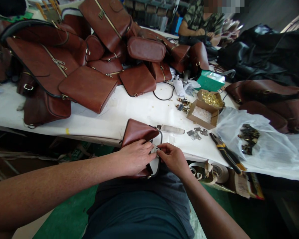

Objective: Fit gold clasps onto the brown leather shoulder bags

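A brown leather bag [139,130] rests between my lap and the table edge, its pale-lined opening facing right. My left hand [137,157] lies over the bag, fingers gripping it beside the opening. At that opening, my right hand [173,157] has thumb and forefinger pinched on a small flat grey piece [155,149], perhaps a metal plate; the fingers partly cover it. Just beyond the bag lies a light, wrapped tool handle [171,128]. Several grey metal plates [196,133] are scattered right of it.
Brown leather bags [89,86] are piled at the back left. Cardboard boxes hold gold fittings [210,98] and pale pieces [201,114]. Pliers [226,152] lie near the right table edge beside a plastic bag of hardware [249,137]. Across the table sits another person [201,23].
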Tool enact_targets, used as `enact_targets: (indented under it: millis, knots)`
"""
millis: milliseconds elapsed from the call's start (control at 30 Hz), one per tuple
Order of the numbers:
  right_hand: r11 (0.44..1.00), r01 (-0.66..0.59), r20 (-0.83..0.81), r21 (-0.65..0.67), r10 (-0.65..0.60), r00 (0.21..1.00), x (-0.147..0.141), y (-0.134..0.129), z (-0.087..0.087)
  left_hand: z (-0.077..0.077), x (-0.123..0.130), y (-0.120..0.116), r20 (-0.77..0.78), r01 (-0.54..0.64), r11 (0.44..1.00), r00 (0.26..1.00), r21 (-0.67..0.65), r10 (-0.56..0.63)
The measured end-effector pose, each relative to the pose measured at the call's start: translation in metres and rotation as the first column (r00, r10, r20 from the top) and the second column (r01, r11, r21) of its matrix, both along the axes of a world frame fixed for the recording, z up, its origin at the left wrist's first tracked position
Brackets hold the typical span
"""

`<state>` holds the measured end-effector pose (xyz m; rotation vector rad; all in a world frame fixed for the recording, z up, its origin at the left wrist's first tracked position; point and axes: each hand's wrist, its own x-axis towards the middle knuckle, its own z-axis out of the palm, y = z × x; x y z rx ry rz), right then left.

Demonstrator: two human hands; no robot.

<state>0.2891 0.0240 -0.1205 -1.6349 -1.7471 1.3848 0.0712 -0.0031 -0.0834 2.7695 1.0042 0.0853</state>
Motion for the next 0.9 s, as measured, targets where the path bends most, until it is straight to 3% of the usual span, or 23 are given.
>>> enact_targets:
  millis: [167, 267, 333, 400, 467, 567, 633, 700, 733, 800, 900]
  knots:
    - [0.972, -0.119, 0.286, 0.203, 0.058, 0.957, 0.004, -0.004, 0.002, -0.001, 0.001, 0.0, 0.003, -0.001, 1.0, 1.0, 0.003, 0.001]
    - [0.933, -0.135, 0.284, 0.333, 0.037, 0.958, 0.011, 0.007, 0.009, -0.001, 0.001, 0.001, -0.014, 0.006, 1.0, 1.0, 0.016, -0.006]
    - [0.857, -0.135, 0.258, 0.498, 0.002, 0.966, 0.013, 0.026, 0.015, 0.0, 0.0, 0.002, -0.022, 0.019, 1.0, 1.0, 0.015, -0.018]
    - [0.746, -0.201, 0.31, 0.635, -0.007, 0.951, 0.014, 0.053, 0.017, 0.001, 0.0, 0.003, -0.02, 0.026, 1.0, 0.999, 0.011, -0.026]
    - [0.69, -0.344, 0.429, 0.637, 0.053, 0.902, 0.013, 0.08, 0.013, 0.002, 0.0, 0.005, -0.009, 0.026, 1.0, 1.0, -0.003, -0.026]
    - [0.693, -0.501, 0.539, 0.519, 0.19, 0.821, 0.016, 0.106, 0.003, 0.001, 0.0, 0.008, 0.01, 0.022, 0.999, 1.0, -0.034, -0.021]
    - [0.73, -0.399, 0.457, 0.554, 0.133, 0.879, 0.021, 0.107, 0.0, -0.001, 0.0, 0.009, 0.009, 0.021, 0.999, 1.0, -0.033, -0.021]
    - [0.788, -0.083, 0.181, 0.61, -0.037, 0.983, 0.022, 0.098, 0.005, -0.002, 0.0, 0.009, 0.004, 0.027, 1.0, 1.0, -0.015, -0.027]
    - [0.811, 0.104, -0.007, 0.576, -0.122, 0.993, 0.02, 0.091, 0.01, -0.003, 0.0, 0.009, 0.001, 0.03, 1.0, 1.0, -0.005, -0.03]
    - [0.852, 0.354, -0.348, 0.387, -0.22, 0.911, 0.01, 0.075, 0.023, -0.003, 0.0, 0.009, -0.004, 0.039, 0.999, 0.999, 0.01, -0.039]
    - [0.897, 0.426, -0.651, 0.114, -0.256, 0.714, -0.018, 0.055, 0.037, -0.002, 0.002, 0.008, -0.014, 0.038, 0.999, 0.999, 0.021, -0.038]
